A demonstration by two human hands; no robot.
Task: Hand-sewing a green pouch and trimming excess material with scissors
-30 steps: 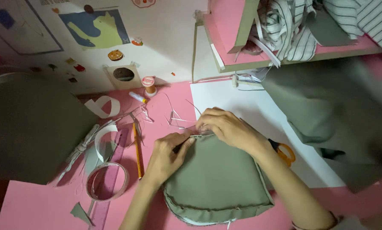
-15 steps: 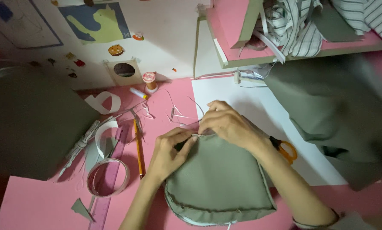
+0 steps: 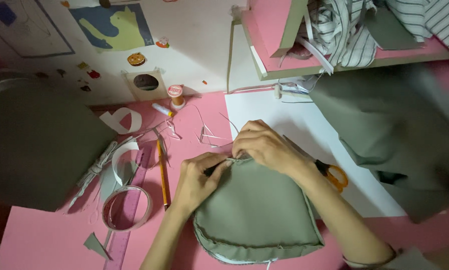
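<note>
I am pinching the far edge of the grey-green fabric pouch (image 3: 257, 210) with my left hand (image 3: 197, 180) and right hand (image 3: 264, 147), both closed on it; uneven grip could pucker the seam.

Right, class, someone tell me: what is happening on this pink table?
A person is working on a grey-green fabric piece lying on a pink table. Both hands meet at its top edge: the left hand and the right hand pinch the seam there, apparently hand-sewing, though no needle can be made out. Orange-handled scissors lie just beyond the right wrist on a white sheet. A pencil, a tape roll and a thread spool lie to the left.
</note>
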